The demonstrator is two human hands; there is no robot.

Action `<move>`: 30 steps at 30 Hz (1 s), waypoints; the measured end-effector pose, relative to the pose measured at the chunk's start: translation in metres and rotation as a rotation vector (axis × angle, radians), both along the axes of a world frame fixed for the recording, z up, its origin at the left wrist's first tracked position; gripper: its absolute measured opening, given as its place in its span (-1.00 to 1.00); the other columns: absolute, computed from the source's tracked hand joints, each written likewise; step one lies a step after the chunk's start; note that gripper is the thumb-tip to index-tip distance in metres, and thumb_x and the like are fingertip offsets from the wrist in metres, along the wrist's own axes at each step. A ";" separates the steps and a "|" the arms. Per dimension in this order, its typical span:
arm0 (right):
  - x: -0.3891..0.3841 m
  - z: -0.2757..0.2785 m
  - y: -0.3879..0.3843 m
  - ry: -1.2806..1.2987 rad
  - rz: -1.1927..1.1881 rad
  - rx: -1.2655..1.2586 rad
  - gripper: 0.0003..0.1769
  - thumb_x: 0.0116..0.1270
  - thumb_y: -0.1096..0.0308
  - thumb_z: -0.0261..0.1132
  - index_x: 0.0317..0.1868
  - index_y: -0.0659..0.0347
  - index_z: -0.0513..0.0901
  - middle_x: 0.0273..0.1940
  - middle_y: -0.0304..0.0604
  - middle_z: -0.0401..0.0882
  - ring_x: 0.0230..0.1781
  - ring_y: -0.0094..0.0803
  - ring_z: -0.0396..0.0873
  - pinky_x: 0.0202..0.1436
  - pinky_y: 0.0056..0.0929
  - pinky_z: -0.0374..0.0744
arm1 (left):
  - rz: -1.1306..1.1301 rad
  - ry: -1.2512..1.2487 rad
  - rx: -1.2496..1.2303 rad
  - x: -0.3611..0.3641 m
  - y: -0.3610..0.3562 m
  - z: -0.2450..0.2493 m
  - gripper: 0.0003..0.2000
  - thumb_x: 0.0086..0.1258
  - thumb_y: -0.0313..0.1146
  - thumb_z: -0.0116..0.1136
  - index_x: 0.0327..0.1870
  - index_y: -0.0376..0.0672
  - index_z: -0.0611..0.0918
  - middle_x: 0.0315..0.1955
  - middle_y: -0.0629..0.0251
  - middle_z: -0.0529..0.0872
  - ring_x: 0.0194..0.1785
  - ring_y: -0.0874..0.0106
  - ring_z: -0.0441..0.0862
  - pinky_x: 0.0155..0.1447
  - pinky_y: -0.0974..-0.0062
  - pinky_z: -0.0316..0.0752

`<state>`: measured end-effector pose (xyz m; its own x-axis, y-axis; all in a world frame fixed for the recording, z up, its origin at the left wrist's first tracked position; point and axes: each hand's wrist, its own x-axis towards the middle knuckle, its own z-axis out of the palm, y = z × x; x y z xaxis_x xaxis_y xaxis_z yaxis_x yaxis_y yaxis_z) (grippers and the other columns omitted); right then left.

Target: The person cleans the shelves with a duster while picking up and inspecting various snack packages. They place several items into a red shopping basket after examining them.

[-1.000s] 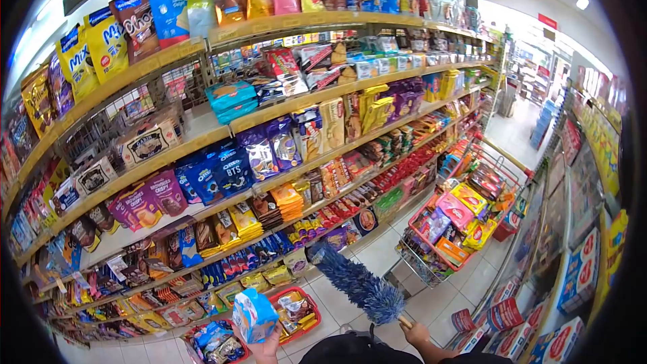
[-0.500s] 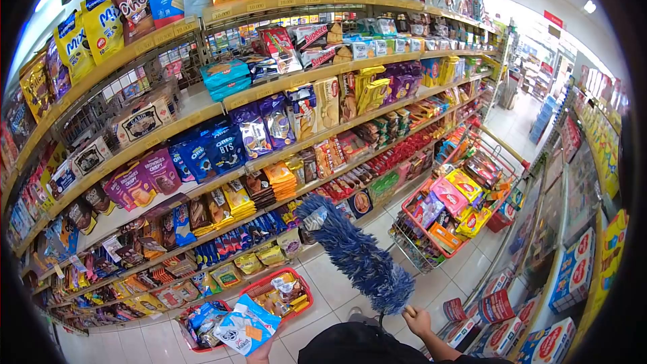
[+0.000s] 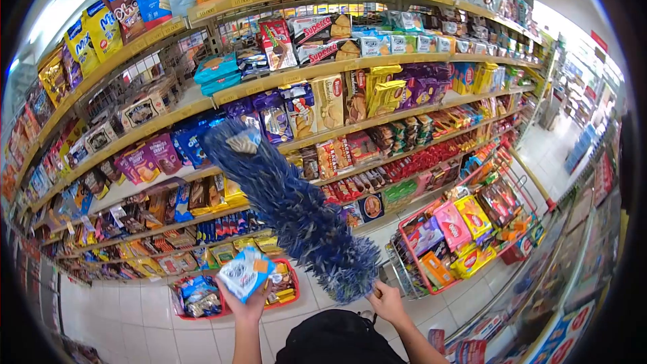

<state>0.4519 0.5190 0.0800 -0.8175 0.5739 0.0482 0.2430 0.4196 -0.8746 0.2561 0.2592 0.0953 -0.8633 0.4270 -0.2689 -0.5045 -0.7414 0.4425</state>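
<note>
A blue and white snack packet is held up by my left hand, in front of the red baskets on the floor. The fingers are wrapped round its lower part. My right hand grips the near end of a fluffy blue duster, low in the middle; its handle is mostly hidden. The duster slants up and to the left, its far end in front of the middle shelves. Whether it touches the packets there, I cannot tell.
Long shelves of packaged snacks curve across the view. A red basket with packets stands on the floor below. To the right is a loaded shopping cart, with another shelf along the far right and an aisle behind.
The duster has swung up and left towards the shelves, with my right hand shifted left. My left hand has risen with the packet. The view has turned and the cart looks nearer.
</note>
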 end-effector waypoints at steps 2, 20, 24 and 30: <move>0.013 0.004 0.025 -0.072 0.108 0.019 -0.76 0.16 0.26 0.27 -0.38 0.27 0.49 -0.60 0.10 0.43 -0.55 0.06 0.46 -0.44 -0.24 0.45 | 0.017 -0.038 -0.011 -0.001 0.037 -0.006 -0.19 0.15 0.47 -0.24 0.25 0.01 0.37 0.13 0.19 0.45 0.14 0.09 0.39 0.17 0.18 0.26; 0.053 -0.031 0.167 -0.043 -0.091 0.252 -0.75 0.33 0.40 -0.01 -0.48 0.36 0.40 -0.66 0.00 0.33 -0.66 -0.35 0.27 -0.56 -0.28 0.26 | -0.151 0.074 0.227 0.044 0.163 -0.002 -0.11 0.16 0.44 -0.20 0.39 -0.06 0.16 0.36 0.12 0.19 0.36 0.08 0.19 0.39 0.01 0.06; 0.074 -0.056 0.174 -0.077 -0.167 0.091 -0.76 0.27 0.42 0.06 -0.52 0.41 0.39 -0.66 0.00 0.33 -0.62 -0.36 0.24 -0.53 -0.27 0.24 | -0.073 0.067 0.127 0.042 0.157 -0.004 -0.12 0.16 0.43 -0.16 0.37 -0.08 0.19 0.34 0.12 0.23 0.36 0.09 0.21 0.38 0.04 0.10; 0.081 -0.068 0.165 0.061 0.008 0.309 -0.82 0.19 0.44 0.08 -0.50 0.37 0.48 -0.64 0.14 0.43 -0.61 0.04 0.42 -0.51 -0.17 0.34 | -0.070 0.087 -0.007 0.042 0.160 -0.003 -0.19 0.20 0.41 -0.19 0.31 -0.06 0.30 0.22 0.17 0.41 0.23 0.23 0.40 0.28 0.20 0.29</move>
<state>0.5329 0.6836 0.0124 -0.8124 0.5176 0.2686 0.1890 0.6695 -0.7184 0.2981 0.4188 0.0928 -0.8515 0.4858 -0.1973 -0.5146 -0.7020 0.4924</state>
